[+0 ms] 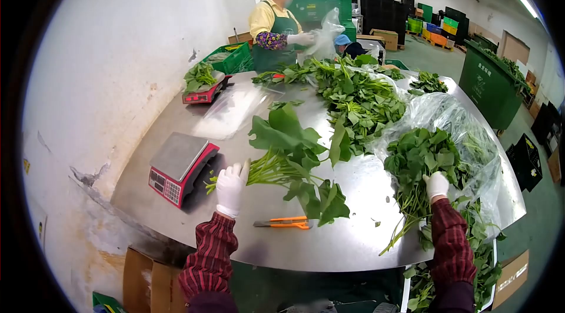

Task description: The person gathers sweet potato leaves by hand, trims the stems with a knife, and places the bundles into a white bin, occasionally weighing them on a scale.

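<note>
My left hand [232, 188], in a white glove, is closed around the pale stems of a bunch of leafy greens [288, 136]. The bunch's broad leaves spread to the right above the steel table. My right hand [436, 185], also gloved, is closed at a heap of leafy greens [421, 157] on the right; its fingertips are partly hidden among the leaves and stems. An orange-handled cutting tool [283, 222] lies on the table between my hands. Left of my left hand stands a red digital scale [183, 167] with a bare metal plate.
A long pile of greens [359, 101] runs along the steel table [235, 236]. Clear plastic [456, 114] lies at the right, flat bags [232, 112] at the left. A second scale [203, 96] holds greens. Across the table, a co-worker [276, 30] handles a plastic bag. A green bin [491, 86] stands right.
</note>
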A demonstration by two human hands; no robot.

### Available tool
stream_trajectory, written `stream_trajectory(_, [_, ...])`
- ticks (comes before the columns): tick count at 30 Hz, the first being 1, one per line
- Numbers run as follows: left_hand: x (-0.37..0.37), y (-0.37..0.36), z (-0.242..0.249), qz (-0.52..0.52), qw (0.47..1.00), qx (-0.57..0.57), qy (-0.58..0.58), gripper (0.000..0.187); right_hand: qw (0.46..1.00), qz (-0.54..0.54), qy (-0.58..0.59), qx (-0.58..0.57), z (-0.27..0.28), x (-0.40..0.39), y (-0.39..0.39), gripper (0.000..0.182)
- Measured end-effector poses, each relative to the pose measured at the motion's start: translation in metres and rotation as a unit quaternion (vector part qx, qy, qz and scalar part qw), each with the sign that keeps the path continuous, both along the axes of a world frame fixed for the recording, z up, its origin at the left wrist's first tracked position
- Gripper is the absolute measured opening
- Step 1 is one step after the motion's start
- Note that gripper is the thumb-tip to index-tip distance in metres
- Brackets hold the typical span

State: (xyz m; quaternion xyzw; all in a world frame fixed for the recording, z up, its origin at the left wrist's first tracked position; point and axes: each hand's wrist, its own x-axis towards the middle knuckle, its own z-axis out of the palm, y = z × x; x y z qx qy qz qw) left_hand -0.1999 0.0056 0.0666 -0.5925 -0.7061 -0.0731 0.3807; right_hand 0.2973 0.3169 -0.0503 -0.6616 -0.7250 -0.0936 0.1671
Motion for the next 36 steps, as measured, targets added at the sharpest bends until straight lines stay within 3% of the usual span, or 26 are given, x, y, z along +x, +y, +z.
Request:
stream_trajectory(3, [0.004, 0.003, 0.0, 0.011, 0.999, 0.004, 0.036, 0.05, 0.991, -0.108, 0.057, 0.051, 0.051, 0.01, -0.012, 0.058])
stream_trajectory(5, [0.007, 0.005, 0.002, 0.009, 0.999, -0.003, 0.043, 0.05, 0.991, -0.094, 0.058, 0.079, 0.07, 0.008, -0.019, 0.05])
stream_trajectory(8, [0.011, 0.007, 0.008, 0.003, 0.997, -0.001, 0.071, 0.047, 0.977, 0.02, 0.064, 0.201, 0.091, -0.016, -0.041, 0.036])
stream_trajectory(12, [0.026, 0.007, 0.024, -0.001, 0.993, -0.002, 0.117, 0.044, 0.927, 0.197, 0.211, 0.24, 0.152, -0.081, -0.12, 0.02])
stream_trajectory(13, [0.03, 0.008, 0.029, -0.012, 0.993, -0.004, 0.12, 0.045, 0.91, 0.243, 0.239, 0.237, 0.164, -0.093, -0.137, 0.014])
stream_trajectory(15, [0.036, 0.007, 0.036, -0.024, 0.992, -0.006, 0.123, 0.046, 0.826, 0.39, 0.272, 0.302, 0.183, -0.116, -0.168, 0.007])
stream_trajectory(17, [0.045, 0.008, 0.042, -0.037, 0.985, -0.023, 0.17, 0.046, 0.806, 0.487, 0.165, 0.293, 0.2, -0.123, -0.203, 0.02])
stream_trajectory(19, [0.053, 0.009, 0.048, -0.046, 0.982, -0.037, 0.18, 0.046, 0.825, 0.506, 0.084, 0.235, 0.213, -0.134, -0.236, 0.025])
stream_trajectory(22, [0.069, 0.012, 0.053, -0.054, 0.98, -0.055, 0.181, 0.045, 0.805, 0.56, 0.129, 0.148, 0.19, -0.154, -0.234, 0.037])
stream_trajectory(26, [0.088, 0.019, 0.049, -0.071, 0.983, -0.057, 0.157, 0.045, 0.818, 0.534, 0.137, 0.165, 0.171, -0.183, -0.216, 0.038])
stream_trajectory(29, [0.104, 0.023, 0.044, -0.1, 0.982, -0.053, 0.154, 0.044, 0.865, 0.473, 0.047, 0.163, 0.173, -0.192, -0.213, 0.039])
stream_trajectory(32, [0.115, 0.022, 0.043, -0.128, 0.98, -0.058, 0.144, 0.042, 0.833, 0.521, 0.119, 0.146, 0.163, -0.195, -0.204, 0.014])
stream_trajectory(36, [0.119, 0.024, 0.037, -0.153, 0.981, -0.063, 0.106, 0.042, 0.841, 0.522, 0.101, 0.103, 0.157, -0.189, -0.201, 0.005])
